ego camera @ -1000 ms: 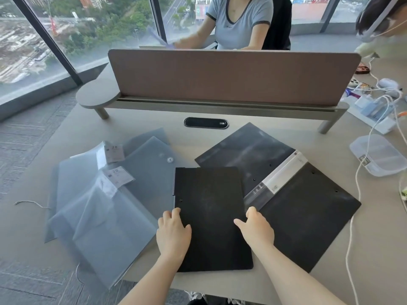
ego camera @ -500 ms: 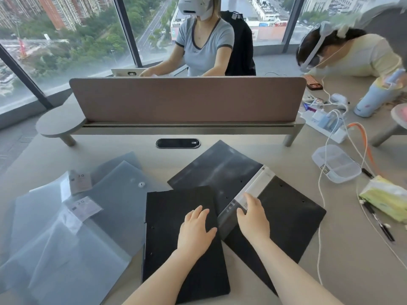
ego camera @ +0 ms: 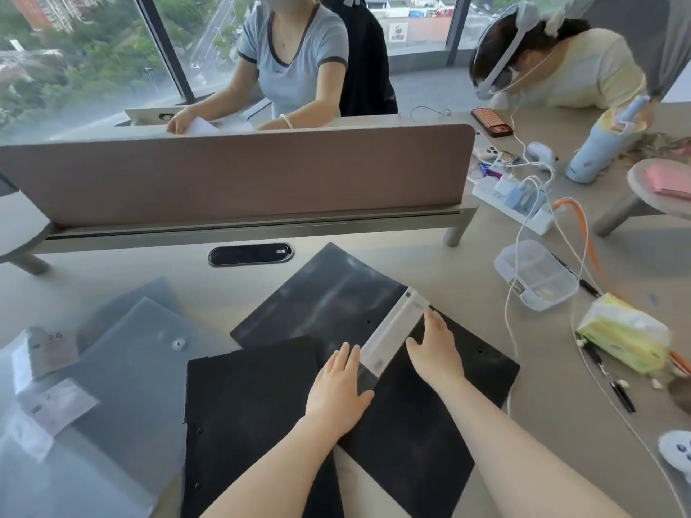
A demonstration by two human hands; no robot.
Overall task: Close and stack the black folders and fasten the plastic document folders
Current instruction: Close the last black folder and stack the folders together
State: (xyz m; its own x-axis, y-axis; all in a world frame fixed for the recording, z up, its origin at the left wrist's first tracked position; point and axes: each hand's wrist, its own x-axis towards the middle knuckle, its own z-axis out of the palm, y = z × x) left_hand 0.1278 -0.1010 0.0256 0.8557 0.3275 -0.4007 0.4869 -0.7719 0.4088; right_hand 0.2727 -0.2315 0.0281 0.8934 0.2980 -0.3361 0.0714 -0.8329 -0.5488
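Observation:
A closed black folder [ego camera: 246, 416] lies flat at the desk's near edge. Behind it and to the right, a second black folder [ego camera: 329, 297] lies spread open, its white spine strip [ego camera: 392, 330] running diagonally between the two covers. My left hand [ego camera: 338, 390] rests flat, fingers apart, where the closed folder meets the open one, just left of the spine. My right hand [ego camera: 435, 349] lies flat on the open folder's right cover [ego camera: 430, 424], fingertips beside the spine. Several translucent grey plastic document folders [ego camera: 127, 372] overlap at the left, one showing a snap button [ego camera: 178, 343].
A brown divider panel [ego camera: 239, 173] crosses the desk behind the folders, with a black cable port [ego camera: 250, 254] below it. At the right sit a clear plastic box [ego camera: 534, 274], a tissue pack [ego camera: 624, 332], pens, cables and a power strip [ego camera: 512, 201]. Two people sit beyond.
Both hands have moved from the closed folder's near edge up and right to the open folder, either side of its white spine. The view has tilted up and turned right.

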